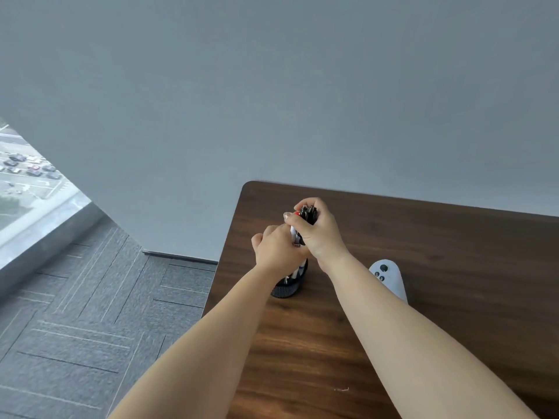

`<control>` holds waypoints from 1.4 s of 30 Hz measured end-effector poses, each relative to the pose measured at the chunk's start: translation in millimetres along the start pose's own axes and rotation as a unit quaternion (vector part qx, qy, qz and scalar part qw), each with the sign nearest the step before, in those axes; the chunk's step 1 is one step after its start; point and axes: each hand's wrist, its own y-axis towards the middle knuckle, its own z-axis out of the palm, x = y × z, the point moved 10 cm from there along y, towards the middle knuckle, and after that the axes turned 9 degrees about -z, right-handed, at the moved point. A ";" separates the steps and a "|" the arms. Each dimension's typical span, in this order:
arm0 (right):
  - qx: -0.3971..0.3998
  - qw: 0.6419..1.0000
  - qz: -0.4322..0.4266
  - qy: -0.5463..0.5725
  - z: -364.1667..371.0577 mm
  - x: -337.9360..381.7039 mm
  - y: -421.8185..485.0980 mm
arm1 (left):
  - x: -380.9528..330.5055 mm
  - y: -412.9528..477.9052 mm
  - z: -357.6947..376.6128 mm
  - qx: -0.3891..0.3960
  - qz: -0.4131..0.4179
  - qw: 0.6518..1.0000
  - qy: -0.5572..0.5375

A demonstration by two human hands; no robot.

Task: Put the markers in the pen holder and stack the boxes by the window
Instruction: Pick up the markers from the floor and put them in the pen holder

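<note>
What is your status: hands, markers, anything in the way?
Left hand and right hand both grip the markers. Markers upright, lower ends in the holder. White controller right of holder, apart. No boxes in view.

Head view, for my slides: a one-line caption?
Left hand and right hand grip markers standing in a black pen holder on the wooden table.

The worktop [423,237] is dark brown with streaky wood grain. The pen holder [286,288] is black, and the markers [308,213] in it have black caps, one red, and whitish barrels. Right of the pen holder there's a white controller [390,279] with black buttons. Left of it, the grey carpet floor [90,313] has thin pale lines. Behind it, the wall [272,86] is plain blue-grey.
</note>
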 end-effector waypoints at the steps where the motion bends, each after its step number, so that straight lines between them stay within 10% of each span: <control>1: -0.002 1.000 0.002 0.001 -0.8 -1.4 -0.7 | -0.2 0.0 -1.0 0.001 -0.004 1.000 0.008; 42: 0.047 0.998 -0.016 -0.030 13.0 -10.1 -14.9 | 35.4 -0.6 22.8 0.120 -0.077 0.981 -0.133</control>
